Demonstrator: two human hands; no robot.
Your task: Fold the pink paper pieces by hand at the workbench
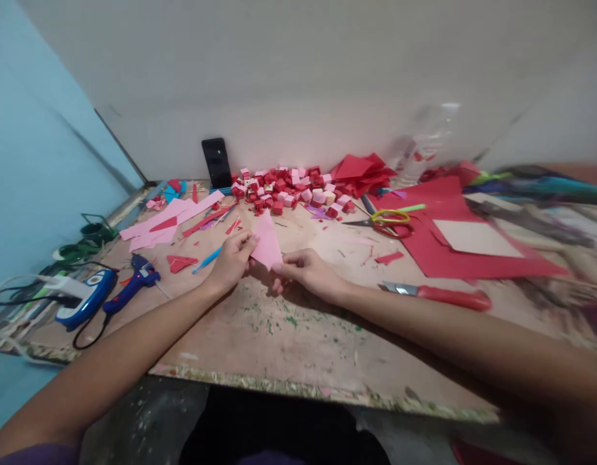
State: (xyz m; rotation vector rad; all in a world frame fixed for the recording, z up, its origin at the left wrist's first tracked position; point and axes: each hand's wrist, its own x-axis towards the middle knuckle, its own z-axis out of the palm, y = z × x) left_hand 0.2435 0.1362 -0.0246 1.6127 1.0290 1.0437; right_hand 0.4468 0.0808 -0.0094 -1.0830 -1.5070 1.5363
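Observation:
A pink paper piece (268,244), folded to a pointed shape, lies on the worn wooden table (279,336) between both hands. My left hand (232,258) pinches its left edge with closed fingers. My right hand (308,271) pinches its lower right corner. Behind the paper sits a heap of small red and pink folded paper cubes (288,188). A blue pen (206,260) lies just left of my left hand.
A blue glue gun (133,284) and a power strip (82,297) lie at the left. Scissors (385,219), red paper sheets (453,239) and a red-handled cutter (438,296) lie at the right. A black phone (217,163) leans on the wall. Pink strips (167,219) lie back left.

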